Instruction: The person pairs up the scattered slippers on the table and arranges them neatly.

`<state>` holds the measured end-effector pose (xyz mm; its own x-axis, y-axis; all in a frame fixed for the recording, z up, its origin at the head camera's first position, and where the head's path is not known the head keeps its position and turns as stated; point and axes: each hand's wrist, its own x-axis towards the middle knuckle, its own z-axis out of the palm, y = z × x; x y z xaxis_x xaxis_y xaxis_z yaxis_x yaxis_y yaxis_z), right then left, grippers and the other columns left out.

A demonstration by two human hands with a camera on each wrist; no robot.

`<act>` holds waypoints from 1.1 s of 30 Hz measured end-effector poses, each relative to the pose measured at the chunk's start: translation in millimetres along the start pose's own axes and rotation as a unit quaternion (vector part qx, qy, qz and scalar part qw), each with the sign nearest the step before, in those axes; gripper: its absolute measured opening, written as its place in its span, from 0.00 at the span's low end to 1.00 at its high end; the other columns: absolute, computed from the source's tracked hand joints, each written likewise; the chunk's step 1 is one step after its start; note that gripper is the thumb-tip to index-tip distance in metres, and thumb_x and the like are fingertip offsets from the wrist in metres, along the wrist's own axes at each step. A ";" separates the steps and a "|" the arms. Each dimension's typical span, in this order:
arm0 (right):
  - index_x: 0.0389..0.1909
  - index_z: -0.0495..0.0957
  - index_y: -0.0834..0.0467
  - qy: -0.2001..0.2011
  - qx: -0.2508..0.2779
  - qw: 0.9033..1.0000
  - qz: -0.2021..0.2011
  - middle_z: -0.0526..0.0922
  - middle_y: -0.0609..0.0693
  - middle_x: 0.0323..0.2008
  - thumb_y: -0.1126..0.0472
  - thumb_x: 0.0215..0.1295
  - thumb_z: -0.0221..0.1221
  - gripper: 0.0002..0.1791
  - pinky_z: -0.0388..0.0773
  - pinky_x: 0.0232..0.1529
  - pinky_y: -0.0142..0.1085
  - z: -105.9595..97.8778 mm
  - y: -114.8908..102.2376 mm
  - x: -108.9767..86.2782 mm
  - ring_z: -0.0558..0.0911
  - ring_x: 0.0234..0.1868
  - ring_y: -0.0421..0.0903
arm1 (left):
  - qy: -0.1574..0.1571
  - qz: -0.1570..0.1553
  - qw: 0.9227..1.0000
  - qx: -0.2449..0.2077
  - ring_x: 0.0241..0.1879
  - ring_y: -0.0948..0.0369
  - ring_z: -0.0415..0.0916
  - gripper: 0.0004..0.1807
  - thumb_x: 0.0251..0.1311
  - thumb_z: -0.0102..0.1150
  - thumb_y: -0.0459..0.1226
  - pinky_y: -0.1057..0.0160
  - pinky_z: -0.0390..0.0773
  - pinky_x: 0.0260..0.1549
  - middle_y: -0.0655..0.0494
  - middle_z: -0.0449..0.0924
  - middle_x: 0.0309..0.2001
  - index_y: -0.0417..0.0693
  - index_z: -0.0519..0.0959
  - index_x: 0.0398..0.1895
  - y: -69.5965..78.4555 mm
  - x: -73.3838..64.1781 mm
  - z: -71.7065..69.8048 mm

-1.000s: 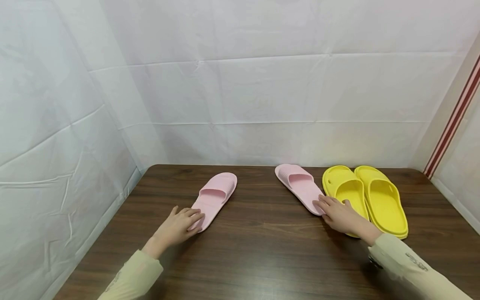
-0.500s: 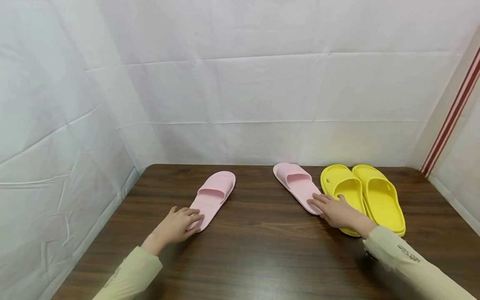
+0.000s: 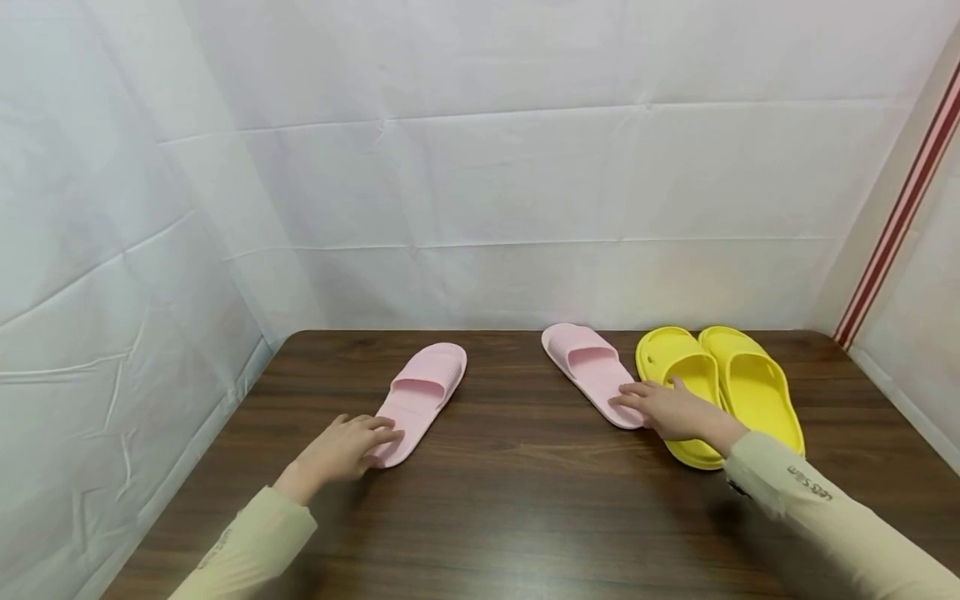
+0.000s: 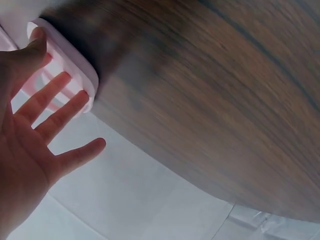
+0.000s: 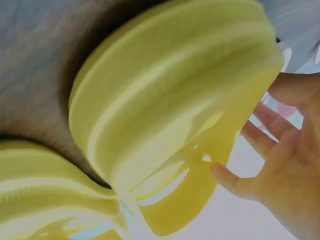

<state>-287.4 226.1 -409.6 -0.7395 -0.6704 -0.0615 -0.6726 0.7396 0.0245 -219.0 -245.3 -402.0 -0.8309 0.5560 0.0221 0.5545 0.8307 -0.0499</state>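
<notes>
head view: r. sleeve (image 3: 840, 517), forearm pt. – dk. lettering (image 3: 810, 483), upside down to cam., reads approx. "let's slim"; edges soft, exact spelling unsure. l. sleeve (image 3: 258, 533), forearm also – sm. dk. print (image 3: 215, 550) nr. frame's lower edge, too faint/blurred to read.

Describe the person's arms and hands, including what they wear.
Long, pale khaki-green fabric sleeves carry small dark lettering. A small dark object shows beneath the right cuff. The left hand and right hand are bare, with no gloves.
</notes>
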 end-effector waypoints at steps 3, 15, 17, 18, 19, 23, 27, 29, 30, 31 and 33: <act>0.57 0.68 0.52 -0.005 0.007 1.000 -0.007 0.68 0.56 0.60 0.68 0.53 0.58 0.28 0.58 0.49 0.68 -0.6 3.4 0.8 0.68 0.59 0.58 | 0.006 0.013 1.000 0.010 0.49 0.52 0.73 0.23 0.45 0.64 0.36 0.40 0.69 0.42 0.50 0.76 0.50 0.51 0.76 0.49 -2.4 -0.4 1.0; 0.58 0.68 0.50 0.034 -0.013 0.998 -0.043 0.70 0.54 0.59 0.61 0.55 0.58 0.27 0.59 0.49 0.67 5.8 8.3 -2.1 0.69 0.58 0.57 | 0.057 0.064 0.996 0.014 0.50 0.51 0.72 0.25 0.44 0.62 0.31 0.46 0.72 0.41 0.49 0.75 0.51 0.49 0.75 0.50 -4.5 -2.0 8.9; 0.59 0.68 0.49 0.035 -0.010 0.998 -0.041 0.70 0.54 0.59 0.60 0.56 0.58 0.26 0.58 0.50 0.67 7.0 7.2 -1.8 0.69 0.59 0.56 | 0.060 0.068 0.996 0.013 0.50 0.52 0.72 0.25 0.44 0.62 0.31 0.47 0.72 0.41 0.49 0.75 0.51 0.49 0.75 0.51 -3.7 -0.1 10.1; 0.58 0.68 0.49 0.036 -0.010 0.998 -0.041 0.70 0.54 0.59 0.59 0.56 0.58 0.26 0.58 0.49 0.67 7.4 6.5 -1.7 0.69 0.59 0.56 | 0.060 0.069 0.996 0.013 0.50 0.52 0.72 0.25 0.44 0.62 0.31 0.47 0.72 0.41 0.49 0.75 0.51 0.49 0.75 0.51 -3.3 0.8 10.6; 0.58 0.68 0.48 0.035 -0.013 0.998 -0.041 0.70 0.54 0.59 0.59 0.56 0.58 0.26 0.58 0.49 0.67 8.0 6.0 -1.4 0.69 0.59 0.56 | 0.061 0.071 0.996 0.012 0.50 0.52 0.72 0.25 0.45 0.62 0.31 0.47 0.72 0.41 0.49 0.75 0.51 0.49 0.75 0.51 -2.9 1.8 11.1; 0.58 0.68 0.47 0.029 -0.013 0.999 -0.034 0.70 0.53 0.59 0.59 0.57 0.58 0.26 0.57 0.50 0.68 9.5 4.3 -0.8 0.68 0.60 0.55 | 0.057 0.070 0.996 0.005 0.50 0.51 0.72 0.24 0.46 0.62 0.32 0.45 0.72 0.42 0.49 0.75 0.51 0.50 0.75 0.51 -0.8 5.4 11.9; 0.59 0.68 0.46 0.020 -0.011 0.999 -0.026 0.70 0.52 0.59 0.58 0.56 0.58 0.26 0.56 0.51 0.68 9.4 2.9 -0.5 0.68 0.60 0.55 | 0.054 0.069 0.996 0.006 0.50 0.52 0.72 0.24 0.46 0.61 0.32 0.46 0.72 0.42 0.50 0.75 0.52 0.50 0.75 0.51 0.9 8.7 11.9; 0.59 0.68 0.46 0.015 -0.008 1.000 -0.021 0.70 0.52 0.59 0.58 0.56 0.58 0.26 0.55 0.51 0.68 8.7 2.2 -0.4 0.68 0.60 0.54 | 0.053 0.069 0.996 0.009 0.50 0.52 0.72 0.24 0.46 0.61 0.32 0.46 0.72 0.42 0.50 0.75 0.52 0.50 0.75 0.51 1.4 10.1 12.1; 0.59 0.68 0.46 0.012 -0.007 1.000 -0.019 0.70 0.52 0.59 0.58 0.56 0.58 0.27 0.55 0.51 0.68 8.4 1.9 -0.3 0.67 0.60 0.54 | 0.051 0.069 0.996 0.010 0.50 0.52 0.72 0.24 0.46 0.61 0.32 0.46 0.72 0.42 0.50 0.75 0.52 0.50 0.75 0.51 1.8 10.8 12.1; 0.59 0.68 0.46 0.010 -0.005 1.000 -0.017 0.70 0.52 0.59 0.59 0.56 0.58 0.27 0.54 0.51 0.69 7.5 1.4 -0.1 0.67 0.61 0.54 | 0.050 0.068 0.996 0.010 0.50 0.52 0.72 0.24 0.46 0.61 0.32 0.46 0.72 0.42 0.50 0.75 0.52 0.51 0.75 0.52 2.1 11.3 12.0; 0.58 0.68 0.47 0.008 -0.002 1.000 -0.016 0.70 0.53 0.59 0.59 0.56 0.58 0.26 0.53 0.51 0.69 5.7 0.4 0.2 0.68 0.61 0.54 | 0.047 0.068 0.997 0.010 0.50 0.52 0.72 0.24 0.46 0.61 0.33 0.46 0.72 0.42 0.50 0.75 0.52 0.51 0.75 0.52 2.9 12.5 11.7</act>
<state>-287.6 226.6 -415.3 -0.7181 -0.6944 -0.0466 -0.6958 0.7177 0.0276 -228.3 -236.3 -413.5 -0.7397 0.6644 0.1070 0.6598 0.7473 -0.0792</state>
